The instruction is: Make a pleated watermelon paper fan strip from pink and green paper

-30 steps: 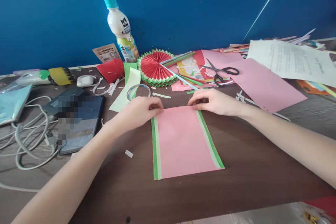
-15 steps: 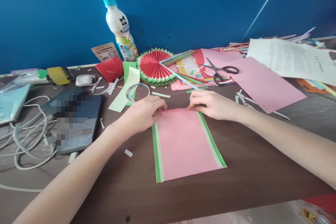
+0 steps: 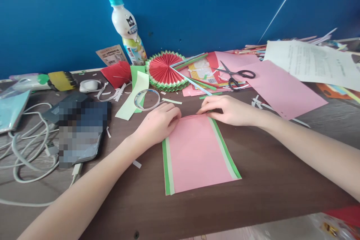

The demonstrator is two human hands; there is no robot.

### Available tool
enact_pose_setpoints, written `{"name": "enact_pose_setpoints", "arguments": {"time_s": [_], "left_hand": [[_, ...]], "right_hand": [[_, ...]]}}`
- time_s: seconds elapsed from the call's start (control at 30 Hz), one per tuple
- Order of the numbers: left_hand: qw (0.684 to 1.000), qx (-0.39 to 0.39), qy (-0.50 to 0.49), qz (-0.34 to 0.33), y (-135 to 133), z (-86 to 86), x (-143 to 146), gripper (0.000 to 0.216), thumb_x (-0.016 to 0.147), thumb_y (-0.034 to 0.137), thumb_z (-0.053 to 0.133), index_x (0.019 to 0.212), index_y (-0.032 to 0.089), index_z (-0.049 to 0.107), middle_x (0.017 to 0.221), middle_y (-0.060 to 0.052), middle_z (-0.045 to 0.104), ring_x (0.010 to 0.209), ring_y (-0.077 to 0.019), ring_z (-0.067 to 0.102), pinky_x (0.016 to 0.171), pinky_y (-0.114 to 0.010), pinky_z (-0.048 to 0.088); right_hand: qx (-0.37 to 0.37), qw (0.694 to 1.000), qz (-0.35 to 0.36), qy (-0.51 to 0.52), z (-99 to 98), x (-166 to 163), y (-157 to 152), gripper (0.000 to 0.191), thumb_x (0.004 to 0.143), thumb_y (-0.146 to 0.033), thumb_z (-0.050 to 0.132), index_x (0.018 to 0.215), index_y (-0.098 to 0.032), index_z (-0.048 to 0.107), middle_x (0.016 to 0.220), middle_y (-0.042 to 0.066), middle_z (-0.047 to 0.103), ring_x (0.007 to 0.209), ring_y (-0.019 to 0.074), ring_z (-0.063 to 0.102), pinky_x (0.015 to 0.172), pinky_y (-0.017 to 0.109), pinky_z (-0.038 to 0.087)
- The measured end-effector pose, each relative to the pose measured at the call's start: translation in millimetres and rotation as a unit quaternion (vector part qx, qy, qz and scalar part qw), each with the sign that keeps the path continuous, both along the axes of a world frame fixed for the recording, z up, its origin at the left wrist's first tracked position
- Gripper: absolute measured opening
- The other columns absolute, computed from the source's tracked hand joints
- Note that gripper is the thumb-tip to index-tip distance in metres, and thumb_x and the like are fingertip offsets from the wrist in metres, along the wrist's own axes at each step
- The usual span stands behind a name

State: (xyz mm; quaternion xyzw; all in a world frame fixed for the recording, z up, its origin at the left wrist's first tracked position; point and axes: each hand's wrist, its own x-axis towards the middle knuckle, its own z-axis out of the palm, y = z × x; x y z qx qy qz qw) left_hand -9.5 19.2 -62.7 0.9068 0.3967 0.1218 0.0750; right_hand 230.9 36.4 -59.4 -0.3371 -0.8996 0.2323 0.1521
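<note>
A pink paper sheet (image 3: 197,153) with pale and dark green strips along both long sides lies on the brown table (image 3: 267,180). Its far end is creased into a narrow fold. My left hand (image 3: 157,122) has its fingers curled and pressing the left part of that fold. My right hand (image 3: 225,108) pinches the right part of the fold with fingers pressed together. Behind the hands stands a finished round pleated fan (image 3: 165,70), red with a green rim.
Black scissors (image 3: 236,77) lie on pink sheets (image 3: 281,90) at the back right, beside printed paper (image 3: 312,63). A tape ring (image 3: 146,99), a bottle (image 3: 126,28), paper scraps, a phone (image 3: 81,131) and white cables (image 3: 25,157) fill the left side.
Both hands have slid inward along the folded far edge, the left one moving right and pressing the crease flat. The sheet has hardly moved.
</note>
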Motion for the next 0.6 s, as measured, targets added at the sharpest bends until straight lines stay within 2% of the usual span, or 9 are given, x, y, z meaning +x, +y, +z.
{"name": "enact_pose_setpoints", "arguments": {"time_s": [0.13,0.37,0.47,0.6], "left_hand": [[1.000,0.000,-0.003,0.000,0.1,0.7,0.3,0.015,0.080,0.010,0.042,0.077,0.016,0.055,0.079,-0.004,0.057,0.076,-0.0169,0.052,0.068,-0.028,0.041],[1.000,0.002,-0.004,-0.001,-0.4,-0.5,-1.0,0.017,0.080,0.009,0.042,0.082,0.016,0.057,0.082,-0.005,0.058,0.077,-0.0171,0.052,0.070,-0.028,0.041],[1.000,0.002,-0.013,-0.009,0.2,-2.5,-2.1,0.020,0.079,0.008,0.042,0.087,0.015,0.058,0.086,-0.005,0.059,0.080,-0.0176,0.053,0.073,-0.029,0.042],[0.999,-0.003,-0.027,-0.026,1.1,-3.6,-2.8,0.020,0.079,0.007,0.041,0.083,0.016,0.059,0.084,-0.005,0.058,0.082,-0.0174,0.052,0.073,-0.028,0.042]], "right_hand": [[-0.037,0.999,0.002,-0.014,4.9,4.9,2.9,0.026,0.082,-0.015,0.046,0.097,-0.021,0.067,0.097,0.005,0.062,0.087,0.0176,0.058,0.077,0.033,0.045],[-0.017,1.000,-0.001,-0.006,1.7,0.9,0.0,0.026,0.078,-0.008,0.045,0.091,-0.018,0.066,0.090,0.006,0.060,0.082,0.0176,0.057,0.072,0.031,0.044],[0.001,1.000,0.010,-0.014,-0.4,1.0,-0.2,0.030,0.078,-0.008,0.044,0.096,-0.018,0.065,0.089,0.007,0.058,0.081,0.0177,0.055,0.071,0.031,0.044],[0.035,0.999,0.033,-0.015,-4.8,3.0,1.2,0.039,0.079,-0.008,0.041,0.108,-0.020,0.065,0.085,0.006,0.053,0.079,0.0166,0.053,0.068,0.030,0.044]]}}
